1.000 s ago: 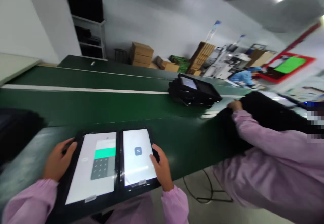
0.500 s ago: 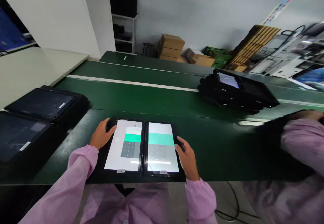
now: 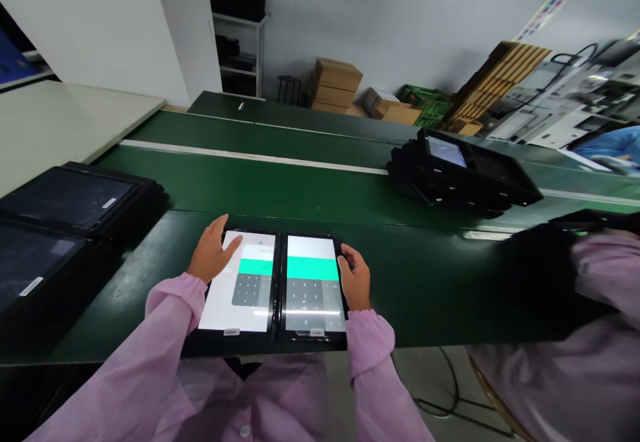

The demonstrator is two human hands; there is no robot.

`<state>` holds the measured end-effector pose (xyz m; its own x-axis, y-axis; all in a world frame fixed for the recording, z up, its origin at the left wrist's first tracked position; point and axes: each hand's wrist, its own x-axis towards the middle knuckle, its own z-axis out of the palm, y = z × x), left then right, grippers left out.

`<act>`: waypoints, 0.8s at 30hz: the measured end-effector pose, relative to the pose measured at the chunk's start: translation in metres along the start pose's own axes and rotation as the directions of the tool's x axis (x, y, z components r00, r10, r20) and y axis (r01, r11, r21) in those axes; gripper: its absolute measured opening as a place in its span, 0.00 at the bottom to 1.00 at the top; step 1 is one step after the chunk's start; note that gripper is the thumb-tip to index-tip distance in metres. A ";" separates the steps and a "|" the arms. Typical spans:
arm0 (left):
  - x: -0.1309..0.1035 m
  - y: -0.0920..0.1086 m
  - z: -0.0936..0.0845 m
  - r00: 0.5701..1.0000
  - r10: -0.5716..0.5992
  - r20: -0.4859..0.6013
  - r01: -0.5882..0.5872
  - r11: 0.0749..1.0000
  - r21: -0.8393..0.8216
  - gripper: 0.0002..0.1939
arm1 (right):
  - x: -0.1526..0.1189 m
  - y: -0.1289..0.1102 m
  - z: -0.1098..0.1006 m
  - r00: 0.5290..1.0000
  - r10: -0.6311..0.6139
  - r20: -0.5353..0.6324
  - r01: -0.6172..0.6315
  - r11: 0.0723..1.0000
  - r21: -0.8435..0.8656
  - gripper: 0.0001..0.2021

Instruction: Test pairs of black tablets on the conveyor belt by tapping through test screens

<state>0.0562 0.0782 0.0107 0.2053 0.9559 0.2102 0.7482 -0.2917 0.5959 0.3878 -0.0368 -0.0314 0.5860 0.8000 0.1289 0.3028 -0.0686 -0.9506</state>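
Note:
Two lit tablets lie side by side near the front edge of the green table. The left tablet (image 3: 220, 309) shows a small calculator window on a pale screen. A calculator with a green band fills the right tablet (image 3: 315, 309). My left hand (image 3: 214, 253) is open over the upper left of the left tablet, thumb stretched across its screen and fingers at its outer edge. At the right tablet's outer edge is my right hand (image 3: 356, 279), its fingers bent and apart, with nothing held between them.
Stacks of dark tablets (image 3: 70, 195) stand at the left. Another dark stack (image 3: 465, 169) sits on the green table (image 3: 280, 192) at the back right. A person in a pink sleeve (image 3: 607, 262) is at the right. Cardboard boxes (image 3: 336, 85) are by the wall.
The right tablet's calculator has gone from faded to fully drawn with clear digits. My left hand has moved inward over the left tablet's corner; my right hand has shifted slightly up and left.

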 end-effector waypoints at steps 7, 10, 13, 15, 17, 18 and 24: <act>0.007 -0.017 0.005 0.995 -0.100 -0.001 0.098 0.982 -0.161 0.29 | 0.000 -0.004 -0.003 0.999 0.001 0.039 0.000 1.000 -0.024 0.19; 0.003 -0.014 0.004 0.997 -0.082 0.005 0.082 0.986 -0.145 0.28 | -0.001 -0.004 -0.004 0.999 0.004 0.044 -0.003 0.999 -0.033 0.19; 0.001 -0.011 0.003 0.998 -0.055 0.009 0.055 0.990 -0.130 0.28 | -0.002 -0.001 -0.004 0.999 0.004 0.035 -0.003 0.999 -0.042 0.19; 0.001 -0.010 0.001 0.999 -0.039 0.020 0.041 0.993 -0.106 0.28 | -0.002 0.001 -0.004 0.999 0.010 0.033 -0.009 0.999 -0.049 0.20; 0.000 -0.010 0.001 0.999 -0.026 0.038 0.029 0.996 -0.080 0.29 | -0.003 0.003 -0.004 0.999 0.014 0.036 -0.012 0.998 -0.054 0.20; -0.001 -0.010 0.001 0.999 -0.021 0.046 0.024 0.997 -0.069 0.29 | -0.003 0.003 -0.004 0.999 0.014 0.035 -0.012 0.998 -0.056 0.20; -0.003 -0.015 0.002 0.998 -0.014 0.063 0.019 0.997 -0.071 0.31 | -0.003 0.002 -0.005 0.999 0.015 0.029 -0.013 0.998 -0.055 0.20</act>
<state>0.0458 0.0798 0.0001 0.2343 0.9601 0.1523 0.7051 -0.2757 0.6533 0.3900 -0.0424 -0.0322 0.5682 0.8159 0.1067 0.3362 -0.1119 -0.9351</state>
